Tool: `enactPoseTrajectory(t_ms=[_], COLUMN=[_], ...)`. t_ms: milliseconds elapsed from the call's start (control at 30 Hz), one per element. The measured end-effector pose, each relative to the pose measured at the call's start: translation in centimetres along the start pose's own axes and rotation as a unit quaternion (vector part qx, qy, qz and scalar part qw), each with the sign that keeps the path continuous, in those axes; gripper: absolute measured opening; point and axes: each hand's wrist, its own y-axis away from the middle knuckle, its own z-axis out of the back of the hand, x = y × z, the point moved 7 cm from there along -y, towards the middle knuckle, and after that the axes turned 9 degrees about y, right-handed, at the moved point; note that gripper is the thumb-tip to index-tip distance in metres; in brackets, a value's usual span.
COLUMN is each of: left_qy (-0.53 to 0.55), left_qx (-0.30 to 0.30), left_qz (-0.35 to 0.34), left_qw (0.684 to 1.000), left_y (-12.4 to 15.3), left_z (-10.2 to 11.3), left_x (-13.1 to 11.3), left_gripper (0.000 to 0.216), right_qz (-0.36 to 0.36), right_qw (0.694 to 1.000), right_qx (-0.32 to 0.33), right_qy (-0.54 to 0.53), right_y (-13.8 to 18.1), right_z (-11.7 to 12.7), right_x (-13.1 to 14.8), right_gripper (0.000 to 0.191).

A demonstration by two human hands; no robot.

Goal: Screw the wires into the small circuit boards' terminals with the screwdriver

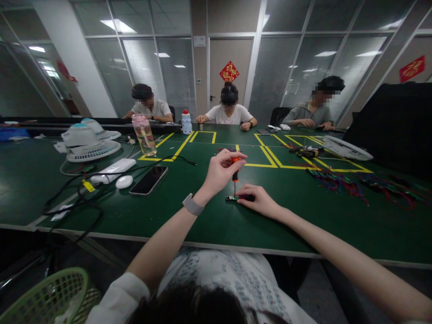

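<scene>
In the middle of the head view, my left hand (221, 171) has its fingers closed round the handle of a screwdriver (235, 175), orange and black. The screwdriver stands upright, its thin shaft pointing down at a small green circuit board (231, 198) on the table. From the right, my right hand (258, 200) pinches the board's right end and keeps it low against the table top. Whether the tip sits in a screw is too small to tell. Behind my left hand, a bundle of thin wires is partly hidden.
A phone (149, 180), a white earbud case (124, 182), black cables and a pink-lided bottle (144, 135) lie or stand to the left, near white fans (92, 150). Wired circuit boards (337, 182) lie at right. Yellow tape marks the green table (202, 225). Several people sit opposite.
</scene>
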Motion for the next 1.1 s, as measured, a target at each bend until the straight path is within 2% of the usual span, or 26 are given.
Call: enactPoseTrajectory(t_ms=[100, 167, 267, 367, 467, 667, 800, 933, 1000, 1100], left_qy=[-0.043, -0.052, -0.021, 0.021, 0.03, -0.048, -0.057, 0.011, 0.02, -0.021], left_qx=[-0.015, -0.001, 0.042, 0.06, 0.046, -0.004, 0.019, 0.054, 0.046, 0.012], left_qz=[-0.024, -0.025, -0.018, -0.011, 0.0, -0.028, -0.038, -0.017, -0.007, -0.019], left_qw=[0.999, 0.998, 0.999, 0.998, 0.999, 0.998, 0.997, 0.998, 0.999, 1.0], left_y=[0.2, 0.5, 0.9, 1.0, 0.8, 0.7, 1.0, 1.1, 1.0, 1.0], left_z=[0.2, 0.0, -0.7, -1.0, -0.8, 0.1, -0.3, -1.0, -1.0, -0.5], left_x=[0.0, 0.2, 0.3, 0.3, 0.3, 0.1, 0.0, 0.4, 0.6, 0.5], left_gripper=[0.013, 0.021, 0.03, 0.029, 0.025, 0.017, 0.026, 0.032, 0.03, 0.023], right_qz=[0.0, 0.002, -0.006, -0.021, -0.034, -0.043, -0.046, -0.041, -0.037, -0.031], right_qw=[1.0, 1.0, 1.0, 0.999, 0.999, 0.999, 0.999, 0.999, 0.999, 0.999], right_qx=[0.0, 0.001, 0.005, 0.013, 0.015, 0.012, 0.013, 0.011, 0.011, 0.008], right_qy=[0.002, -0.001, -0.01, -0.021, -0.029, -0.03, -0.02, -0.024, -0.024, -0.016], right_y=[0.0, 0.0, 0.0, -0.1, -0.1, -0.1, -0.1, -0.1, -0.1, -0.1], right_z=[0.0, 0.0, 0.0, -0.1, -0.1, 0.0, 0.0, 0.0, 0.0, 0.0], right_x=[0.0, 0.1, 0.0, -0.4, -0.8, -0.8, -0.7, -0.6, -0.6, -0.6], right_gripper=[0.019, 0.018, 0.02, 0.022, 0.023, 0.022, 0.02, 0.019, 0.018, 0.017])
